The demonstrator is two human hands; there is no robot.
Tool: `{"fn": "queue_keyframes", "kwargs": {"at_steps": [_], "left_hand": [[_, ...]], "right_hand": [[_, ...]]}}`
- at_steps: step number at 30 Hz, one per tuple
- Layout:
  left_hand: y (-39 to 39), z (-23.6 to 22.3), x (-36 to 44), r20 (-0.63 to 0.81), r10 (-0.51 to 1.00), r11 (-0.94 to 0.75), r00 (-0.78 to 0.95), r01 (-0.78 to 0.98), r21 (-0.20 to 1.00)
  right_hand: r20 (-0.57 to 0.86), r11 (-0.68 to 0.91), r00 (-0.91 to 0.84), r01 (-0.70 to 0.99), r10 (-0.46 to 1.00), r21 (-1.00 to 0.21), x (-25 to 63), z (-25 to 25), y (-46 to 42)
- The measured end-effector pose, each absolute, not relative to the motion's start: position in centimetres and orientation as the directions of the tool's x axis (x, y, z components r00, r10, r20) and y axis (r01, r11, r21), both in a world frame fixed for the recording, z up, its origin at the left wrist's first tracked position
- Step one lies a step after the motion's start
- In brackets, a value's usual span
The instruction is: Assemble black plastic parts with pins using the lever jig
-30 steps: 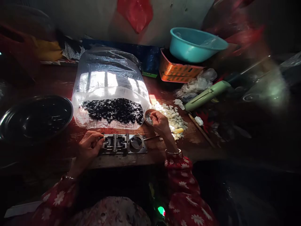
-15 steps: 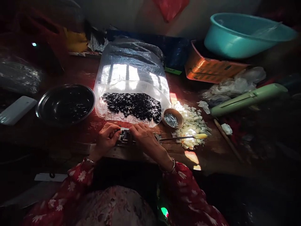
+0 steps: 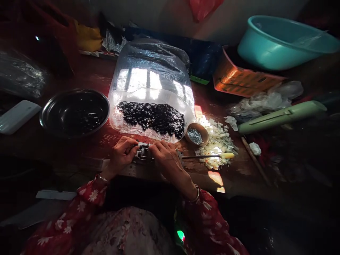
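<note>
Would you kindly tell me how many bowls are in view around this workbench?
3: a dark metal bowl at left, a small round bowl right of centre, and a turquoise plastic basin at upper right. Shadows may hide others.

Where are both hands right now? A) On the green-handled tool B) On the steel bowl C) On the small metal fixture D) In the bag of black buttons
C: the left hand and right hand both have their fingers on the small metal fixture.
</note>
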State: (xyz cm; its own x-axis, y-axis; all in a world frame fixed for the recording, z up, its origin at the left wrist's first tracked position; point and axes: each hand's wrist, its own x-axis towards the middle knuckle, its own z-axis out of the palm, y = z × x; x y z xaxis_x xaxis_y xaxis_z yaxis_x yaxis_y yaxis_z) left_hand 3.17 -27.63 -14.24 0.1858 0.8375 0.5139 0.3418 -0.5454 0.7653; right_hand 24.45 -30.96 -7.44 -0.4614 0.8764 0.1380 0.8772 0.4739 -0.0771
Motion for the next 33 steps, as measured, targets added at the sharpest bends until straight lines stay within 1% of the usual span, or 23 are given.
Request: {"fn": "queue_keyframes", "kwargs": {"at_steps": [6, 10, 13, 16, 18, 21, 22, 24, 26, 28, 29, 31, 33], "left_hand": [[-27.6, -14.1, 3.1, 0.501, 0.845, -0.532, 0.184, 0.369, 0.762], [-27.7, -13.9, 3.1, 0.503, 0.843, -0.538, 0.193, 0.358, 0.763], [-27.8, -13.5, 3.1, 0.523, 0.828, -0.559, 0.2, 0.353, 0.75], [-28.1, -13.2, 3.2, 0.581, 0.78, -0.622, 0.233, 0.385, 0.682], [-28.3, -13.0, 3.3, 0.624, 0.733, -0.674, 0.27, 0.417, 0.61], [-28.4, -12.8, 3.3, 0.658, 0.681, -0.717, 0.323, 0.478, 0.507], [-28.4, -12.8, 3.3, 0.659, 0.673, -0.721, 0.336, 0.499, 0.482], [-28.3, -12.6, 3.2, 0.65, 0.67, -0.719, 0.359, 0.531, 0.448], [-28.2, -12.5, 2.9, 0.625, 0.682, -0.707, 0.379, 0.559, 0.433], [-28.1, -12.5, 2.6, 0.586, 0.703, -0.689, 0.403, 0.591, 0.42], [-28.1, -12.5, 2.4, 0.563, 0.713, -0.681, 0.418, 0.606, 0.412], [-28.1, -12.7, 2.0, 0.525, 0.721, -0.676, 0.453, 0.625, 0.39], [-28.2, -12.9, 1.6, 0.498, 0.716, -0.685, 0.489, 0.628, 0.369]], "right_hand": [[0.161, 0.5, -0.482, 0.861, 0.861, -0.093, 24.2, -8.6, -32.0], [0.231, 0.494, -0.455, 0.856, 0.86, -0.153, 24.8, -8.7, -32.5], [0.339, 0.43, -0.346, 0.878, 0.875, -0.213, 26.5, -8.2, -32.8], [0.434, 0.271, -0.152, 0.936, 0.888, -0.226, 30.1, -8.2, -33.2], [0.456, 0.139, -0.042, 0.974, 0.889, -0.18, 33.4, -8.7, -33.8], [0.44, -0.056, 0.052, 0.998, 0.896, -0.003, 37.9, -9.9, -35.5], [0.429, -0.085, 0.054, 0.995, 0.902, 0.053, 38.9, -10.2, -36.2], [0.402, -0.079, 0.023, 0.989, 0.915, 0.124, 40.0, -10.7, -38.0], [0.378, -0.049, -0.005, 0.99, 0.926, 0.134, 40.0, -10.9, -40.2], [0.353, -0.04, 0.008, 0.996, 0.936, 0.084, 39.3, -10.9, -42.7], [0.334, -0.033, 0.022, 0.999, 0.942, 0.027, 38.9, -10.9, -43.9], [0.255, -0.008, 0.049, 0.987, 0.966, -0.162, 38.3, -10.7, -46.3], [0.107, -0.011, 0.058, 0.919, 0.993, -0.395, 38.1, -10.3, -48.0]]}}
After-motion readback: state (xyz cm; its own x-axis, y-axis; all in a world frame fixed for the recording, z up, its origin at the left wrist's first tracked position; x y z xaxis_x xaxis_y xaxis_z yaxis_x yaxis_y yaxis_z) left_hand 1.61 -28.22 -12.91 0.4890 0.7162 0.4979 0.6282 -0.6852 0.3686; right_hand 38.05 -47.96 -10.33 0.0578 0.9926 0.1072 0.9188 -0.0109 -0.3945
